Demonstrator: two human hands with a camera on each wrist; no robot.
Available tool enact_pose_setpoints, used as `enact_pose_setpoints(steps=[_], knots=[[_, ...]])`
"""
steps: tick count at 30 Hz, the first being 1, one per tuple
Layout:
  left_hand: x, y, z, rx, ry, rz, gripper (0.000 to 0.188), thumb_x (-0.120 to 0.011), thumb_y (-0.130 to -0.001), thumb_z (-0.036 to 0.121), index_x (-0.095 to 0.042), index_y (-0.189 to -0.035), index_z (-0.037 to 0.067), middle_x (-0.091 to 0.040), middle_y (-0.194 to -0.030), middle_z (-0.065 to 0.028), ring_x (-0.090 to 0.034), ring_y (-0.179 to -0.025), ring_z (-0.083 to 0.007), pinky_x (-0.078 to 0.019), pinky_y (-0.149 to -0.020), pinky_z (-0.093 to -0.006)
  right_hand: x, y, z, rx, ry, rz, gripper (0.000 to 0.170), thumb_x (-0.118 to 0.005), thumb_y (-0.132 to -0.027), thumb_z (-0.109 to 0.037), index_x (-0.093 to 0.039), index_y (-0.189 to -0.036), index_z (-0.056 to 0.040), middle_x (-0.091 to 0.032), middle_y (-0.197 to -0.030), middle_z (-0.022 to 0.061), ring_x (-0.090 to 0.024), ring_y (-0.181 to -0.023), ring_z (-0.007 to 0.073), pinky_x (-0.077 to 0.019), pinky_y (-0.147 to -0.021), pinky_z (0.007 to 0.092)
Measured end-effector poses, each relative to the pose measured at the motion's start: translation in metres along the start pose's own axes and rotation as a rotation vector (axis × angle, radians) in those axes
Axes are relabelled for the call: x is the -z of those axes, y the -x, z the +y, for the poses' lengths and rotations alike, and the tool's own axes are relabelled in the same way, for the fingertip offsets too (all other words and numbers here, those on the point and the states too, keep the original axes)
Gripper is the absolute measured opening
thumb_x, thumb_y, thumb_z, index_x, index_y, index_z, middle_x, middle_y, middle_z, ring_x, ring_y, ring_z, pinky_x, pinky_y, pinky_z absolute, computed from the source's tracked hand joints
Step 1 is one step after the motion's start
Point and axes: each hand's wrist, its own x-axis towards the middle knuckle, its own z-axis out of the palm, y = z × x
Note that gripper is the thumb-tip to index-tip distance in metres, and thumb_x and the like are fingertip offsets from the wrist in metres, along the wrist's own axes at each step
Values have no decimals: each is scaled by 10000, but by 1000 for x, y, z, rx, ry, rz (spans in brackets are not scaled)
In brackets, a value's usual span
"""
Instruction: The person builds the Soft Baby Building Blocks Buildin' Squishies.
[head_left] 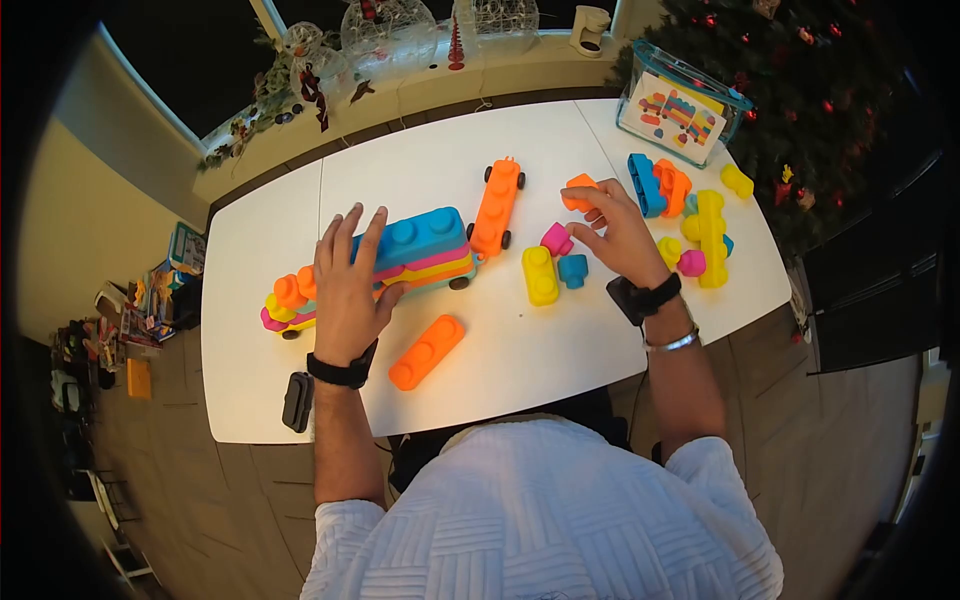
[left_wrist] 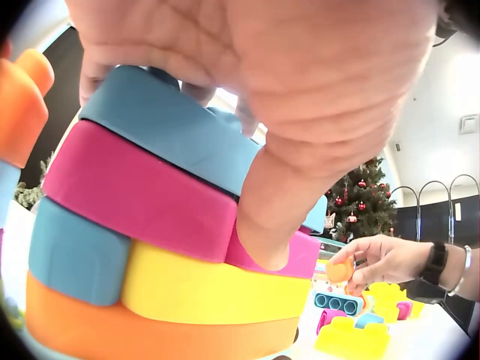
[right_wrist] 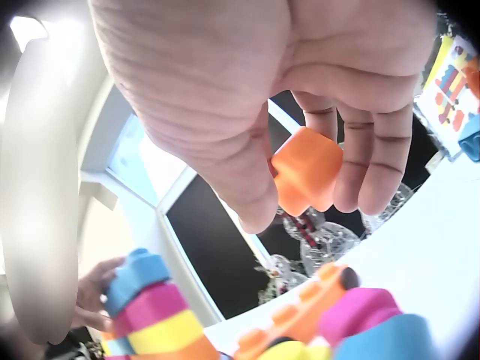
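My left hand straddles a vehicle built of stacked toy blocks, its thumb against a pink block and its fingers over the long blue top block. Yellow and orange layers lie beneath, with black wheels at the base. My right hand holds a small orange block between thumb and fingers, raised over the table. Below that hand are a pink block, a small blue block and a yellow block. Between the hands lies an orange wheeled base.
A long orange block lies near the front edge, with a black case to its left. Several blue, orange, yellow and pink blocks, including a long yellow one, sit at the right. Behind them stands a clear bag with a picture card.
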Motion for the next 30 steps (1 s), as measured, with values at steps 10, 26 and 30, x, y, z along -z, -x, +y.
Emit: enact_pose_setpoints(steps=[10, 26, 30], knots=[[22, 10, 70, -297, 529, 13, 729, -911, -832, 158, -619, -1500, 123, -578, -1538, -186, -576, -1395, -434, -494, -1128, -523, -35, 45, -111, 366, -668, -242, 600, -853, -931, -67, -617, -1482, -89, -629, -1222, 75, -693, -1002, 166, -592, -885, 298], [65, 6, 1, 28, 221, 338, 378, -762, -935, 21, -718, -1311, 22, -698, -1371, -186, -713, -1215, -354, -580, -1010, -423, -49, 23, -114, 489, -40, 10, 712, -838, -866, -64, -546, -1515, -58, -449, -1651, 179, -497, -1486, 394, -494, -1175, 480], [59, 7, -2, 60, 215, 326, 383, -738, -994, 66, -707, -1375, 37, -697, -1388, -172, -708, -1240, -352, -578, -1026, -428, -72, -3, -132, 592, 148, 52, 831, -870, -849, -128, -496, -1591, -115, -383, -1713, 166, -391, -1577, 391, -406, -1256, 517]])
